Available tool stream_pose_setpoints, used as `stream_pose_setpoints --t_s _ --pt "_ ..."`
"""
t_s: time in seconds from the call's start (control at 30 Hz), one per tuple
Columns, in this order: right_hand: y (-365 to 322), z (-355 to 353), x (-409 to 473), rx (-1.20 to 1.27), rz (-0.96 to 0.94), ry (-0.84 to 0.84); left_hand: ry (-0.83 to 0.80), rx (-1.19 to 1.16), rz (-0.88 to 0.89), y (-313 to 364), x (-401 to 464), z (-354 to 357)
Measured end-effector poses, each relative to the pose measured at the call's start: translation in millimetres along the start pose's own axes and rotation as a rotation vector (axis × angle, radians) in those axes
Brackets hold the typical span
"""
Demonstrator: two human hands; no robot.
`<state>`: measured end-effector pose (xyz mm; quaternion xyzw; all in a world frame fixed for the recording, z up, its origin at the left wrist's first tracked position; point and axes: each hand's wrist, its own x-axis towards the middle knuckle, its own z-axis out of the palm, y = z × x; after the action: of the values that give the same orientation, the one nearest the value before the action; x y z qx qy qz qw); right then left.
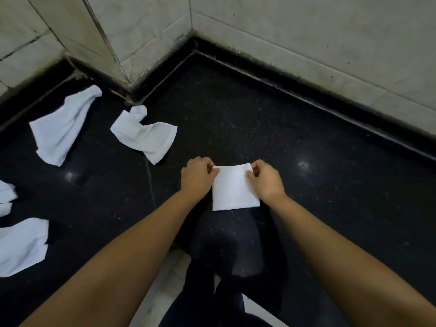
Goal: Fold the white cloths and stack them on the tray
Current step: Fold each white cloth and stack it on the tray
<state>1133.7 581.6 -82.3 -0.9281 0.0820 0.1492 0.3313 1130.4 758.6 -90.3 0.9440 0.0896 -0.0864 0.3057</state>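
Note:
A small white cloth (233, 188), folded into a neat square, lies on the black counter near its front edge. My left hand (197, 177) pinches its far left corner and my right hand (265, 179) pinches its far right corner. Several crumpled white cloths lie unfolded to the left: one long one (62, 127) at the back, one (144, 134) nearer the middle, one (22, 245) at the left edge and another (6, 197) cut off above it. No tray is in view.
The black speckled counter (306, 185) runs into a corner of pale tiled walls (306, 36), with a tiled pillar (99, 31) jutting out at the back left. A person's dark-clothed legs (226, 267) and pale floor tiles show below the counter edge.

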Motion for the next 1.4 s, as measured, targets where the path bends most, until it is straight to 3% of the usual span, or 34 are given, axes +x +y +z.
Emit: stream_pose_setpoints --t_s 0.17,0.3,0.4,0.47,0.6,0.67,0.77,1.03,1.4 --pt "1 4 -3 -0.272 0.017 0.044 0.126 0.041 -0.091 -4 -17 11" --pt "-5 6 -8 -0.460 0.052 -0.008 0.061 0.203 -0.140 0 -37 23" --pt "-12 5 -11 -0.409 0.058 -0.052 0.022 0.220 -0.162 13 -38 25" --pt "-12 -4 -14 -0.228 0.075 -0.072 0.012 0.055 -0.169 20 -39 19" --pt "-2 -35 -29 0.368 0.148 -0.104 -0.030 -0.490 -0.164 35 -56 -5" --pt "7 -52 -41 0.655 0.219 -0.164 -0.034 -0.635 -0.167 45 -67 -12" --pt "23 -74 -69 0.875 0.270 -0.183 -0.079 -0.752 -0.219 65 -85 -11" --pt "89 -115 -189 1.057 0.203 0.135 -0.624 -0.976 -0.335 126 -146 21" --pt "230 -90 -420 1.284 0.500 0.714 -1.062 -0.650 -0.076 199 -319 137"
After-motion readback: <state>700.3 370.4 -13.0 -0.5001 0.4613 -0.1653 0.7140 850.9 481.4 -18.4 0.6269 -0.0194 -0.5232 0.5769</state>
